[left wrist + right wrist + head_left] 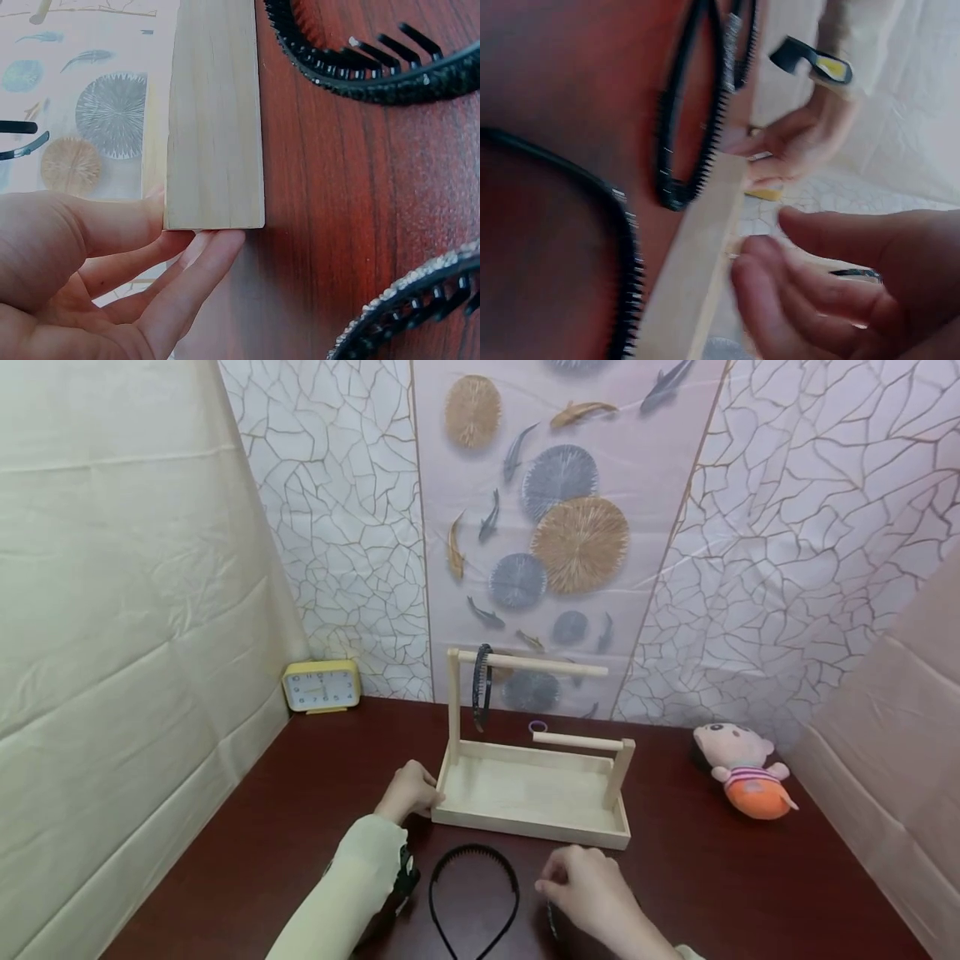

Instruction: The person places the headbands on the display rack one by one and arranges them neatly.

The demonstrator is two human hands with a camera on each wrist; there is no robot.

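Observation:
My left hand (408,792) grips the left end of a pale wooden rack (532,838), thumb on the rim and fingers against the end wall in the left wrist view. The right hand (588,885) is held off the rack's front right corner, fingers loosely bent around nothing. Between the hands lies a black toothed headband (516,885). A second headband (405,289), with a sparkling band, is near my left forearm, and a third headband (630,259) is below the right hand. Another dark headband (480,685) hangs from the rack's upper bar (555,666).
A small purple ring (537,722) shows at the free end of the lower bar (577,741). A yellow clock (322,686) stands at the back left of the dark red table (352,743). A plush doll (750,777) lies at the right. Cloth walls enclose the table.

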